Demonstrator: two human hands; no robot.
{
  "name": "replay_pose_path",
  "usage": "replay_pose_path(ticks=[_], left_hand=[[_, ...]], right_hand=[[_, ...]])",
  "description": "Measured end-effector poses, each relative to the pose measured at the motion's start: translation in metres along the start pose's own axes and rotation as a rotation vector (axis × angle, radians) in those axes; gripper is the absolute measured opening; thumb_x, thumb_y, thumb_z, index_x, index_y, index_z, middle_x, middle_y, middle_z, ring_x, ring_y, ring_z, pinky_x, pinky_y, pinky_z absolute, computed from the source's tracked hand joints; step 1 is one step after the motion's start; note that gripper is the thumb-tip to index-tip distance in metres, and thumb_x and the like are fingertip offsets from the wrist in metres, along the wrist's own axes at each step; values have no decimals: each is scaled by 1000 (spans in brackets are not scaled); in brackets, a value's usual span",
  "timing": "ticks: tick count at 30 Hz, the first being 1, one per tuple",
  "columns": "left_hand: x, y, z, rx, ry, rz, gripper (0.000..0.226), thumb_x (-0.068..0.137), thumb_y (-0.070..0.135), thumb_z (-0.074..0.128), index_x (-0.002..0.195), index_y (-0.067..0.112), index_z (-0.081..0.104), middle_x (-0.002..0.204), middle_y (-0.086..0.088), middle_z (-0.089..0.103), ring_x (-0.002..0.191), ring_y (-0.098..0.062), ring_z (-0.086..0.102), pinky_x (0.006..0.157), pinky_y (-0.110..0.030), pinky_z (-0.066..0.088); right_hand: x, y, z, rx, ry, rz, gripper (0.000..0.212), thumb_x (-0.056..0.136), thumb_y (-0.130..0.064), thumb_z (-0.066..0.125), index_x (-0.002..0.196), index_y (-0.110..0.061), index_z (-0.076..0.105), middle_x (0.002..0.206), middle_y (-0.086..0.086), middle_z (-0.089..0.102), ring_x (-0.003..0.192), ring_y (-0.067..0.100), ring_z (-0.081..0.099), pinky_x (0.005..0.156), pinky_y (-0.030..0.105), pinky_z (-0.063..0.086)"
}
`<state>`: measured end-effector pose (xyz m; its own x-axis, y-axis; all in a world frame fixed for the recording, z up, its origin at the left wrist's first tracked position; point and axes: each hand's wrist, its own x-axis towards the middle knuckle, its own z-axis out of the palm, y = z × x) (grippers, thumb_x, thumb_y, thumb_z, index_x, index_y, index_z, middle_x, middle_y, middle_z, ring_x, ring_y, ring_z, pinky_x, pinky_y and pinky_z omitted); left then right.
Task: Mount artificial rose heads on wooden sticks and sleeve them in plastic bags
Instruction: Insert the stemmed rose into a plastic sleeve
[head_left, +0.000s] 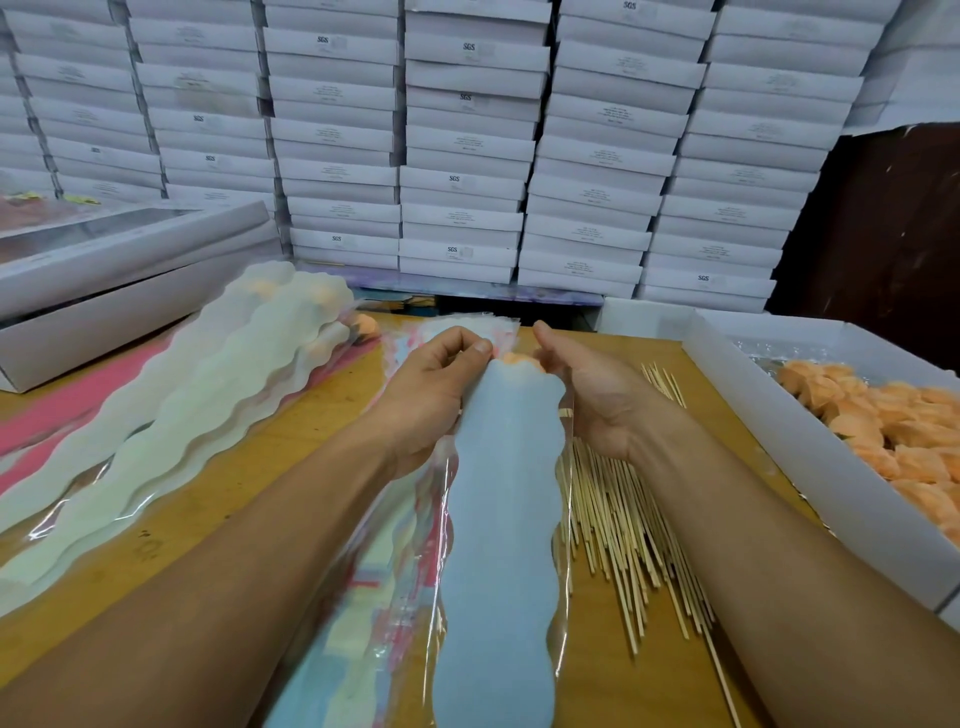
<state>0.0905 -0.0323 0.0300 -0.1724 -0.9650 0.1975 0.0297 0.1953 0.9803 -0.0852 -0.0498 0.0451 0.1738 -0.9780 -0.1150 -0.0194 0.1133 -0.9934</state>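
- Wooden counter (322, 431), seen from the head camera; both forearms reach in from the near edge.
- Back wall: stacks of flat white boxes (467, 156), several marked "SGS", piled high across the whole width.
- Far left: a large flat white box (119, 280) with a clear window lid, lying on the counter.
- Left of the hands: a pile of sleeved roses (171, 415) in pale green wavy-edged bags, long axes running from near left to far right, orange heads at the far end.
- Under that pile, pink sheets (57, 410) show at the left edge.
- Right: an open white tray (810, 457) holding loose orange rose heads (904, 431).
- Between the tray and the hands: a loose heap of wooden sticks (628, 525), mostly pointing away from the person, partly covered by the right wrist.
- Centre, beneath the work: a stack of empty plastic bags (384, 592) with pink, blue and yellow print.
- Task item: a light blue wavy-edged plastic bag (498, 545), long axis running from the near edge straight away, its mouth at the far end between the hands.
- An orange rose head (519, 359) shows at the bag's far end.
- Left hand (436, 379): fingers curled, thumb and fingertips pinching the bag's top left edge.
- Right hand (587, 384): palm turned inward, fingers cupped round the bag's upper right edge beside the rose head; the exact grip is hidden.
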Motion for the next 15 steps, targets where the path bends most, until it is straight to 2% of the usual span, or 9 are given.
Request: replay_pose_path(ticks=[2,6,9,11,15], left_hand=[[0,0,0,-4,14,5,26,104,31,51,80,21,56,81,-9,48,74,-22,42,63,-33,34],[1,1,2,-40,46,-4,19,104,29,52,92,15,56,86,-12,53,78,-25,45,71,-40,39],[2,0,0,-9,95,-30,24,103,33,53,95,10,58,85,-13,59,75,-24,53,64,-36,46],[4,0,-1,5,154,-31,26,103,33,54,98,8,59,87,-12,63,75,-23,58,62,-32,50],[7,-1,-3,3,265,2,21,103,28,56,88,13,59,88,-15,60,77,-24,55,72,-41,47]], right_hand=[[0,0,2,-29,8,-1,54,98,-60,49,65,-25,72,63,-9,63,52,8,59,48,24,49],[-3,1,5,-8,-61,50,56,96,-68,44,83,-18,64,66,-1,62,51,14,61,48,28,51],[-6,2,5,-10,-156,64,56,92,-69,50,99,-15,68,74,5,62,62,21,65,54,34,55],[-8,2,5,-19,-214,53,53,92,-62,58,114,-15,69,76,6,66,64,21,67,54,32,55],[-11,2,11,20,-257,60,30,89,-41,69,104,-14,74,81,8,73,67,21,71,56,33,58]])
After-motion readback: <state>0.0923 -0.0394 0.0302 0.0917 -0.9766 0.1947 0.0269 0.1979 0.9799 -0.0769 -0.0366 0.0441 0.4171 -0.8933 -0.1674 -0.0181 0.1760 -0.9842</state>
